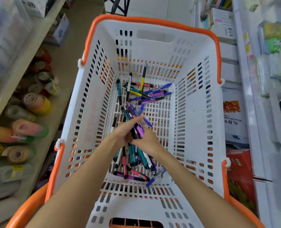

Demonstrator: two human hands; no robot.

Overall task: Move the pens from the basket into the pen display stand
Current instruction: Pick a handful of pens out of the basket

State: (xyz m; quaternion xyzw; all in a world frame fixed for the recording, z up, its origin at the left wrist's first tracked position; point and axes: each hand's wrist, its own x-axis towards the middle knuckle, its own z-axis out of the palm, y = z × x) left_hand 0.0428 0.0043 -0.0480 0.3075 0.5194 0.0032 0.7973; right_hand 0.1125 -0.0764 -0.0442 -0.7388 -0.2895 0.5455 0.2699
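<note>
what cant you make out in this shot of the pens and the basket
- Pen display stand: not identifiable in the head view; the shelves at right are motion-blurred.
- Bundle of pens in the grip of the left hand and right hand: its count is hidden by fingers and overlapping pens.
- Pen brands: print too small.
- Basket near end: cut off by the bottom edge.

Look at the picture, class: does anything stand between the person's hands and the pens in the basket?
No. Both hands are already inside the white basket, and the left hand and right hand grip a bundle of pens together. More loose pens lie uncovered at the far end. The pen display stand is not in view.
</note>
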